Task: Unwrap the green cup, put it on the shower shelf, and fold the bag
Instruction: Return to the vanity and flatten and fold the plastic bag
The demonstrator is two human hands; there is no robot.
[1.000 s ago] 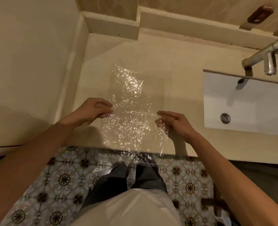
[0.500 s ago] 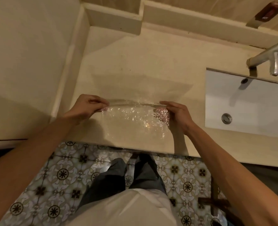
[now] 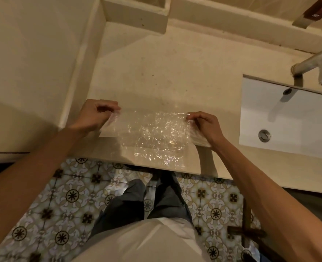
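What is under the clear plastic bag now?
Through the clear plastic bag, the beige counter shows, and near its front edge the patterned floor. Both hands pinch its corners. Whether anything small lies under the crinkled glare cannot be seen.

Left hand (image 3: 94, 116) and right hand (image 3: 205, 125) pinch the clear bag (image 3: 150, 137) over the counter (image 3: 175, 76).

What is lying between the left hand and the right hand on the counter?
In the head view, the clear plastic bag stretches between the left hand and the right hand; each pinches one end, over the counter.
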